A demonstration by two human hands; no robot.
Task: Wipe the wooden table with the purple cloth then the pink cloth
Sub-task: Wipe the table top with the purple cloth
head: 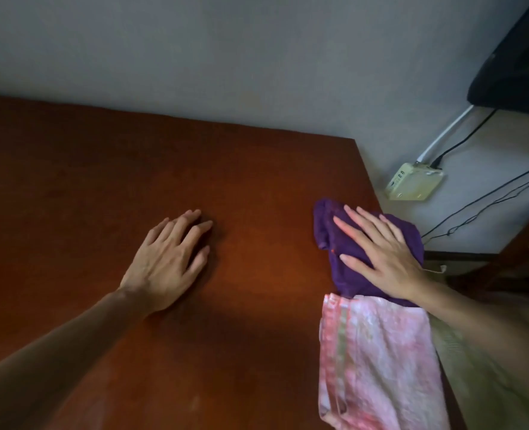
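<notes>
Where the wooden table point(101, 169) nears its right edge, two cloths lie one behind the other: one purple cloth point(344, 243), bunched into a thick lump, and one pink cloth point(378, 364), folded flat just in front of it, their edges touching. The purple cloth's long axis runs from near to far along the table edge, its far end rumpled and pointing toward the wall point(226, 57). The pink cloth lies lengthwise the same way, its near end running out of view. The right hand point(381, 252) lies palm down on the purple cloth, fingers straight and slightly spread, pressing it flat, the forearm coming in from the lower right. The left hand point(167, 259) rests palm down on bare wood well to the left, fingers loosely spread. Beyond the table, one pale power adapter point(414, 181) sits on the floor with cables point(462, 141) plugged in.
</notes>
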